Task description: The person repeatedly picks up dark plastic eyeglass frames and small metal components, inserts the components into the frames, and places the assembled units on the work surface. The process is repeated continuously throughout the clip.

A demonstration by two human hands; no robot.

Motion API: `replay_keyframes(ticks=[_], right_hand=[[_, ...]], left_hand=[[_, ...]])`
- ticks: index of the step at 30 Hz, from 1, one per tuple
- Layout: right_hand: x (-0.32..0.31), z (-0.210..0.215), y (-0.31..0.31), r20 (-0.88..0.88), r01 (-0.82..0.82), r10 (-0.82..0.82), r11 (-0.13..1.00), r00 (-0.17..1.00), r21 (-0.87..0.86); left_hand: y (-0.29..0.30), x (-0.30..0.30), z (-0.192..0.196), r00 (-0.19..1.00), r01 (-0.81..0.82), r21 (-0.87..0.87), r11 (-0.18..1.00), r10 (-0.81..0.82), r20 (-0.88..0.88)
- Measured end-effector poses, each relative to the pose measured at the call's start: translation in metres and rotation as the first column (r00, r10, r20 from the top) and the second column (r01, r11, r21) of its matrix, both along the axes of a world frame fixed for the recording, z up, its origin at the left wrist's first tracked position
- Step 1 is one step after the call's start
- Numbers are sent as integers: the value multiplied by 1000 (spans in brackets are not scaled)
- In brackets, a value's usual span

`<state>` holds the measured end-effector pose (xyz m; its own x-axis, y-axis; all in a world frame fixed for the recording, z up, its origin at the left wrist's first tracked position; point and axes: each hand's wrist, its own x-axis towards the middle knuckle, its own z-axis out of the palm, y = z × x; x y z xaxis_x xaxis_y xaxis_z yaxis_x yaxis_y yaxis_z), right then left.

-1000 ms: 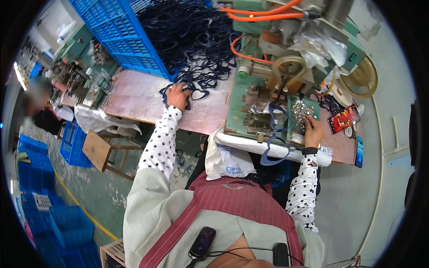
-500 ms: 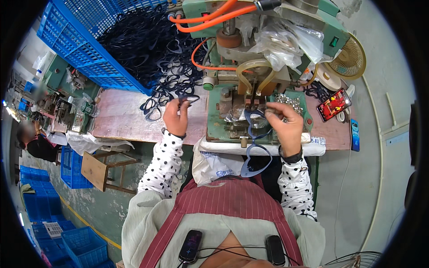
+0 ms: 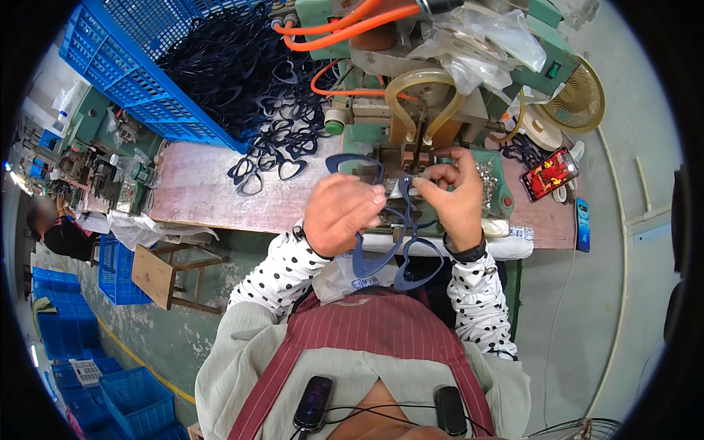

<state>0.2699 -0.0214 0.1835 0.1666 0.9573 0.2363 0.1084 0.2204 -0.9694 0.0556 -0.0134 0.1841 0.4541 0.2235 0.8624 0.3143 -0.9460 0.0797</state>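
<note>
My left hand (image 3: pixel 339 213) and my right hand (image 3: pixel 452 199) are raised close together in front of the green machine (image 3: pixel 411 110). Between them they hold a dark blue heart-shaped glasses frame (image 3: pixel 389 253), whose two heart rims hang down below my hands. My right hand pinches the frame's upper part with thumb and forefinger. A second blue frame piece (image 3: pixel 352 163) shows just above my left hand. A heap of the same dark frames (image 3: pixel 242 81) spills from a blue crate (image 3: pixel 117 66) onto the wooden worktop (image 3: pixel 198 194) at left.
A phone with a bright screen (image 3: pixel 551 173) lies on the worktop's right end, beside a fan (image 3: pixel 576 103). Orange hoses (image 3: pixel 345 26) and clear tubing run over the machine. A wooden stool (image 3: pixel 172 271) stands below left. Blue crates (image 3: pixel 66 345) line the floor; a person (image 3: pixel 59 235) sits far left.
My left hand came off the loose frames on the worktop and rose toward my right hand. Both hands now hold a blue frame in front of the machine.
</note>
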Motion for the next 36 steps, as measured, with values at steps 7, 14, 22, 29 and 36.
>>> replay_keyframes(ticks=[7,14,22,29,36], right_hand=[[0,-8,3,-97,13,-16,999,995,-36],[-14,-17,2,-199,84,-72,995,977,55],[68,-57,11,267,447,-478,878,837,169],[124,-99,-14,605,455,-354,890,713,-17],[116,-126,11,771,337,-376,915,513,222]], left_hand=[[21,14,46,800,312,-644,699,173,575],[13,10,28,990,-77,-99,992,88,109],[-5,49,-32,928,340,-94,936,-350,-125],[-1,48,-39,919,368,-159,916,-384,-84],[-4,46,-39,927,351,-141,926,-365,-89]])
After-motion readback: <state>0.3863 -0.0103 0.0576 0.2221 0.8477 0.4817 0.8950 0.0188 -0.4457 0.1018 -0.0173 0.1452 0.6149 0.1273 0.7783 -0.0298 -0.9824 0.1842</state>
